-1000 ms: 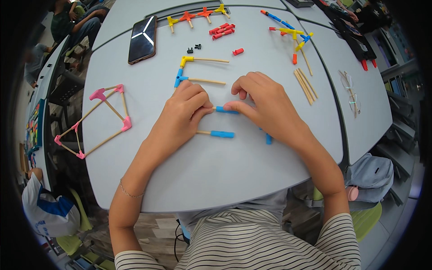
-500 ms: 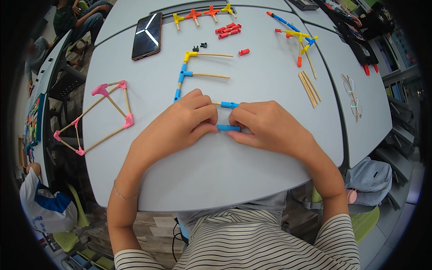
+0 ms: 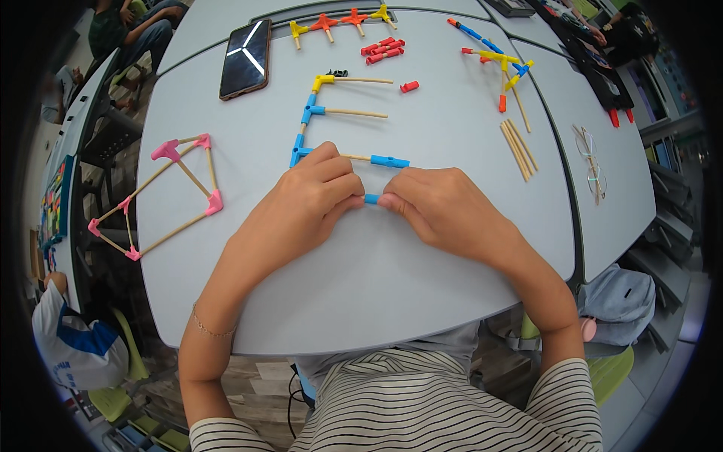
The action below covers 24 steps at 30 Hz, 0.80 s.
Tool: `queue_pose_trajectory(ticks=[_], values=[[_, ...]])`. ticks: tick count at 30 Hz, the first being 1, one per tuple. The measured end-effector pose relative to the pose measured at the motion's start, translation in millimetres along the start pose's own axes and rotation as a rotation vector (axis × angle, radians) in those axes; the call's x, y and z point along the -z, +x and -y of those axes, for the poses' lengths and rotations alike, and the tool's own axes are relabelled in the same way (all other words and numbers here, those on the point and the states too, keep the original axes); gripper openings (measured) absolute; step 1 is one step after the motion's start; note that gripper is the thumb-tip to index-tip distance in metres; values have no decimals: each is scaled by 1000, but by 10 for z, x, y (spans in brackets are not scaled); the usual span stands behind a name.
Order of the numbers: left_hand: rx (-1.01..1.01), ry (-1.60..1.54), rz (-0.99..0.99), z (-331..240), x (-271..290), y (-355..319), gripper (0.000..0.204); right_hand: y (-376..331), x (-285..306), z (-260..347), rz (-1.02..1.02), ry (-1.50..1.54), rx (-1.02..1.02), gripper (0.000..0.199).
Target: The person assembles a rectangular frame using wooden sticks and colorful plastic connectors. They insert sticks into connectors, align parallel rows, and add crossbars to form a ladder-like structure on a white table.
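A frame of wooden sticks and plastic connectors lies flat, with a yellow corner and blue tee pieces along its left side. My left hand is closed in a pinch over its near end, hiding that corner. My right hand pinches a small blue connector, whose left end meets my left fingertips; what joins there is hidden. Just beyond my fingers, another blue connector sits on the end of a frame stick. Small black pieces touch or nearly touch the yellow corner.
A pink-cornered stick frame lies left, near a phone. Red connectors and yellow and orange pieces are at the back. To the right are a multicoloured stick build, loose sticks and eyeglasses.
Both hands and the frame have shifted away from me, bringing the yellow corner up to the black pieces. My right fingers now cover more of the blue connector.
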<state>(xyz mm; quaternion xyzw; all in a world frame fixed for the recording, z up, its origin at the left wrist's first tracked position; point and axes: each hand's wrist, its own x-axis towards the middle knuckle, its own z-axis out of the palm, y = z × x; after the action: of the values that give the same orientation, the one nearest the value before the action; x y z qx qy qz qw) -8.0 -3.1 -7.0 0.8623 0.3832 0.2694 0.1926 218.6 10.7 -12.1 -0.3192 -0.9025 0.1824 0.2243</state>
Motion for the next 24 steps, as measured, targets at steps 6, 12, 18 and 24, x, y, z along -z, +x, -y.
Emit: queue_pose_trajectory(ticks=[6,12,18,24], values=[[9,-16,-48,25,-45,-2,12,86,156,46,141,369,-408,15],[6,-19,-51,29,-45,3,12,117,289,-8,226,607,-555,16],[15,-13,-41,29,-40,-4,11,79,283,-82,263,618,-435,18],[131,-118,-1,15,20,-21,11,90,304,-82,257,535,-451,17]])
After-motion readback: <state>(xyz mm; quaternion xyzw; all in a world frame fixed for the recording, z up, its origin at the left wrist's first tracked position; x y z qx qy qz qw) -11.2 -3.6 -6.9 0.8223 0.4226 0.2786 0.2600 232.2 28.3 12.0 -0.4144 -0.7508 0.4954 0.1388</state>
